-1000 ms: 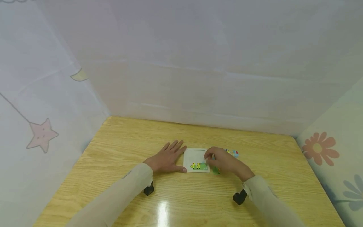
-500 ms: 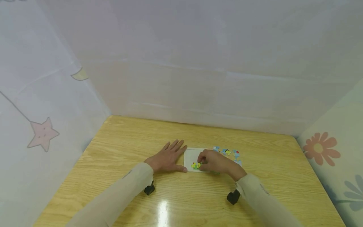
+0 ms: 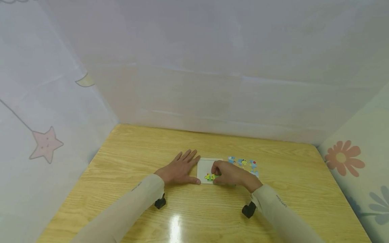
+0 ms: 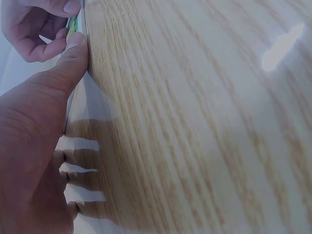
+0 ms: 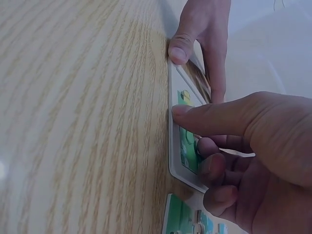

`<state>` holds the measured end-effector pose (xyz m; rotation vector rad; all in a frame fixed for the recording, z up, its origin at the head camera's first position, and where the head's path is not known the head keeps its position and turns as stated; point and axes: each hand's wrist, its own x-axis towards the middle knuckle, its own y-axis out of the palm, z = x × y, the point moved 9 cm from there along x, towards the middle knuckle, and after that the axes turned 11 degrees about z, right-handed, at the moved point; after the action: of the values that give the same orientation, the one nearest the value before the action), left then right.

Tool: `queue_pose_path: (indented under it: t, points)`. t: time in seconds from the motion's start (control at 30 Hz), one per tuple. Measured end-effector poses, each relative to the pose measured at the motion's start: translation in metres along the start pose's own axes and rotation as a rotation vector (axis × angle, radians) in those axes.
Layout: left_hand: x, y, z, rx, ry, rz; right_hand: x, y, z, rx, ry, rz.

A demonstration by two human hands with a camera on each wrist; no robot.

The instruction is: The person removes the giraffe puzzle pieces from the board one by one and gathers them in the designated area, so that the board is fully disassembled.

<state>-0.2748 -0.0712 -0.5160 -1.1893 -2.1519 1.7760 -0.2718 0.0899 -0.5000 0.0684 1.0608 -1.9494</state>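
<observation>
A white puzzle tray (image 3: 205,165) lies on the wooden table, with joined yellow and green jigsaw pieces (image 3: 209,177) along its near edge. My left hand (image 3: 178,171) rests flat beside it, fingers spread, the thumb on the tray's near left corner. Over the right part of the tray, my right hand (image 3: 231,173) has its thumb and curled fingers on a green jigsaw piece (image 5: 188,152), pinching it at its sides. Seen from the right wrist, that piece lies within the tray rim (image 5: 171,151); the hand partly hides it.
Several loose jigsaw pieces (image 3: 243,162), blue, yellow and red, lie to the right of the tray. A loose green piece (image 5: 178,214) is close to the tray's right edge. White cloth walls (image 3: 188,98) stand behind the table (image 3: 194,209) and at its sides.
My right hand has moved left over the tray onto the green piece, uncovering loose pieces on the right. In the last half second it barely shifts. The left hand stays put.
</observation>
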Motion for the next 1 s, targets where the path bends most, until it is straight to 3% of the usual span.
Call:
queue_pose_path:
  t: [0.43, 0.7, 1.0]
  points:
    - [-0.001, -0.001, -0.001, 0.004, -0.007, 0.005, -0.005, 0.001, 0.000, 0.095, -0.068, 0.000]
    - [-0.001, 0.000, 0.000, 0.005, -0.020, 0.018, -0.014, -0.009, 0.001, 0.149, -0.100, -0.041]
    - [0.000, 0.000, 0.000, 0.013, -0.014, 0.026, -0.037, -0.024, -0.008, 0.105, -0.105, -0.083]
